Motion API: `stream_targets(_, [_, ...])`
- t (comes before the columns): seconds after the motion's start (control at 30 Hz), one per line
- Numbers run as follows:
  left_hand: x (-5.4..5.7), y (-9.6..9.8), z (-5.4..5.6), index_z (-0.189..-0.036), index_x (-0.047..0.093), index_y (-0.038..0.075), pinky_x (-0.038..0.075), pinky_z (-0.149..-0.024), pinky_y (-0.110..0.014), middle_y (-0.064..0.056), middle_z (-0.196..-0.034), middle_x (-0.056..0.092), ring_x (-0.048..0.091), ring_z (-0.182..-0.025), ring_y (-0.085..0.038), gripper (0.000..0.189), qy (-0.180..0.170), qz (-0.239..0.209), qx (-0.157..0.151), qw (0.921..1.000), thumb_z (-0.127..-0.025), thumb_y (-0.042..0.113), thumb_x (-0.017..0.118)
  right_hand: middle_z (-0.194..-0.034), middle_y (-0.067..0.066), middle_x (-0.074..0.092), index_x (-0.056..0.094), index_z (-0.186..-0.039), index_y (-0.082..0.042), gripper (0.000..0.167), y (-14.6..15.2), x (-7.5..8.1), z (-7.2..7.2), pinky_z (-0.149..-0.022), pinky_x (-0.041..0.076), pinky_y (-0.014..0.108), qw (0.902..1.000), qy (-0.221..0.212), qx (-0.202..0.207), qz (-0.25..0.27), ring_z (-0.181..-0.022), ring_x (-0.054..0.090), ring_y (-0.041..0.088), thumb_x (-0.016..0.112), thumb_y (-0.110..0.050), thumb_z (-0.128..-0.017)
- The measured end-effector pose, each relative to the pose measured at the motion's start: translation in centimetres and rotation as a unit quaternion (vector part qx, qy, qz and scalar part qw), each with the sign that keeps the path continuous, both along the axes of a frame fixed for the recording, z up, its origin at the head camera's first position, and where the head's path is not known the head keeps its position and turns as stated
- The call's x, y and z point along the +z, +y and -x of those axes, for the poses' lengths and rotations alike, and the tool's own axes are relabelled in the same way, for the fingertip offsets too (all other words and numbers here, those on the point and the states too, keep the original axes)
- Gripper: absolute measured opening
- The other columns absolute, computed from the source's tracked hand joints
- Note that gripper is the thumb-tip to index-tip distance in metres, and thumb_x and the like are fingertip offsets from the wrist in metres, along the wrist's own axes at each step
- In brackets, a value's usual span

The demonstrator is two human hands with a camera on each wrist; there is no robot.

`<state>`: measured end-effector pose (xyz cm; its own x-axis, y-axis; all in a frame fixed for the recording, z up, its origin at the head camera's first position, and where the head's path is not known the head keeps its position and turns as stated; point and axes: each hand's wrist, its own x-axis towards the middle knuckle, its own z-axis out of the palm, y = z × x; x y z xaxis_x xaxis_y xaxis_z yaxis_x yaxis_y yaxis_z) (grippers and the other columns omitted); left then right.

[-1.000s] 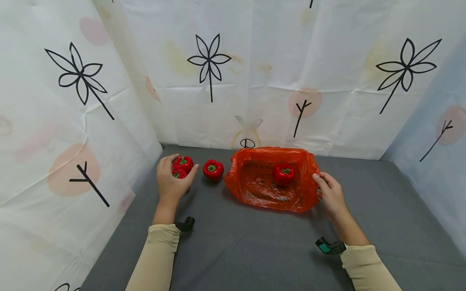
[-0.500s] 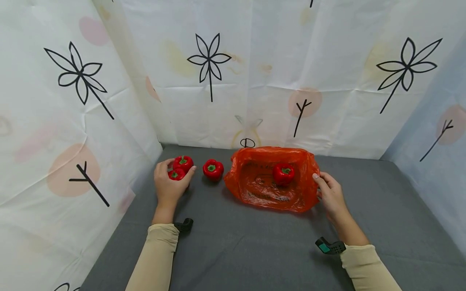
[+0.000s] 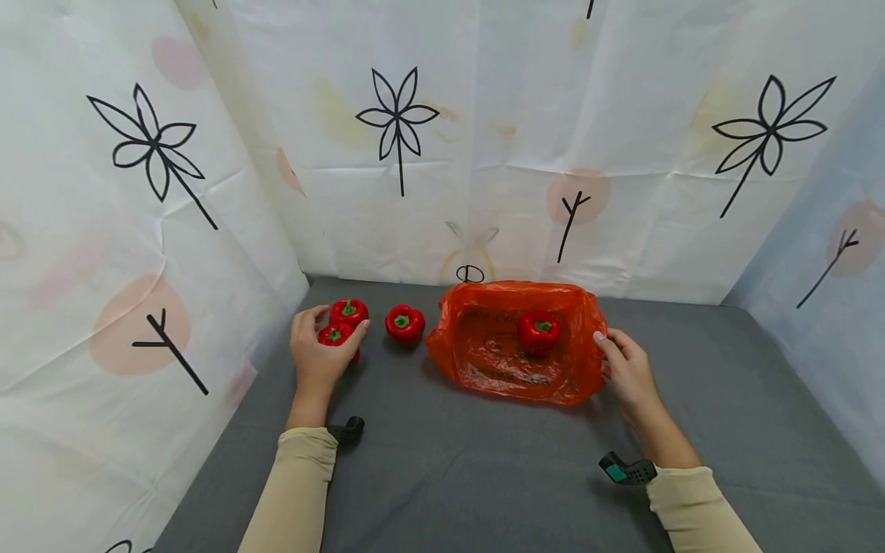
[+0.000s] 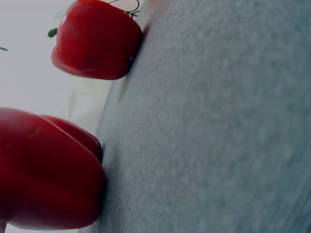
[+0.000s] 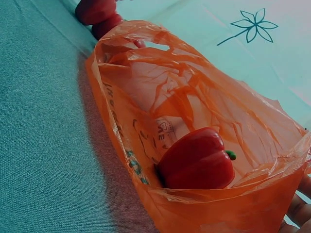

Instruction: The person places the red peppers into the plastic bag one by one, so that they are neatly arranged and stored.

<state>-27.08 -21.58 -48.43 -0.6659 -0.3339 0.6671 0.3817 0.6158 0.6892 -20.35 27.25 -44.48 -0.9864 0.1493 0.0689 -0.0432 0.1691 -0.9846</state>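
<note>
On the left of the table, my left hand (image 3: 319, 357) curves round the nearer red bell pepper (image 3: 336, 334), thumb on its right and fingers on its left. Its lower part is partly hidden by the hand. Just behind stands another red bell pepper (image 3: 349, 311). A third bell pepper (image 3: 404, 324) sits a little to the right, its green stem facing up. My right hand (image 3: 628, 369) pinches the right edge of an orange plastic bag (image 3: 484, 376), which lies with its mouth spread wide. Inside the bag rests one red bell pepper (image 5: 197, 160).
A grey cloth (image 3: 442, 476) covers the table. White printed fabric (image 3: 477, 138) walls in the back and both sides. Dark wrist devices (image 3: 625, 468) are strapped at both cuffs.
My left hand has shifted slightly left and toward me, and more of the nearer pepper shows between its thumb and fingers. The right hand and the bag have stayed in place.
</note>
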Motion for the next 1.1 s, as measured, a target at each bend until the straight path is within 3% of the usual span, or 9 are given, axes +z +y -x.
stream_targets(0.17, [-0.1,-0.7,-0.1,-0.129,0.065,-0.001,0.057,-0.094,-0.053,-0.020,-0.126,0.064,0.061,-0.118,-0.040,0.072,-0.025,-0.004,-0.011,0.9996,-0.076,0.035,0.096,-0.101,-0.018,0.065,0.064,-0.126,-0.009,0.038,0.0,-0.1,0.0,-0.075,0.057,0.018,1.0000,0.002,-0.002,0.001,-0.085,0.066,0.003,0.056,-0.042,-0.110])
stream_targets(0.3, [-0.1,-1.4,-0.3,-0.133,0.064,0.003,0.055,-0.095,-0.052,-0.020,-0.129,0.063,0.061,-0.117,-0.035,0.074,-0.067,-0.004,-0.027,0.9974,-0.076,0.038,0.096,-0.100,-0.018,0.065,0.065,-0.125,-0.009,0.037,0.0,-0.1,0.0,-0.075,0.057,0.019,1.0000,0.001,-0.004,-0.002,-0.085,0.066,0.003,0.056,-0.042,-0.110])
stream_targets(0.63, [-0.2,-3.3,-0.6,-0.143,0.057,0.006,0.054,-0.104,-0.055,-0.014,-0.138,0.061,0.057,-0.126,-0.030,0.080,-0.172,-0.001,-0.071,0.9826,-0.081,0.041,0.092,-0.101,-0.018,0.065,0.065,-0.126,-0.010,0.037,0.0,-0.1,0.1,-0.075,0.057,0.017,1.0000,0.001,-0.005,-0.001,-0.088,0.064,0.003,0.057,-0.042,-0.110])
stream_targets(0.87, [-0.2,-3.8,-0.7,-0.149,0.052,0.011,0.055,-0.103,-0.062,-0.015,-0.144,0.057,0.057,-0.128,-0.036,0.091,-0.208,0.007,-0.098,0.9732,-0.077,0.044,0.095,-0.100,-0.019,0.065,0.065,-0.126,-0.011,0.036,0.0,-0.1,0.1,-0.075,0.056,0.017,1.0000,-0.001,-0.006,-0.005,-0.088,0.064,0.004,0.056,-0.042,-0.110])
stream_targets(1.1, [-0.4,-4.0,-0.8,-0.145,0.052,0.012,0.055,-0.102,-0.064,-0.015,-0.145,0.055,0.054,-0.130,-0.038,0.087,-0.239,0.022,-0.099,0.9658,-0.076,0.039,0.096,-0.100,-0.018,0.064,0.065,-0.127,-0.009,0.038,0.0,-0.1,0.1,-0.075,0.056,0.018,1.0000,-0.004,-0.006,-0.004,-0.088,0.063,0.004,0.056,-0.042,-0.110])
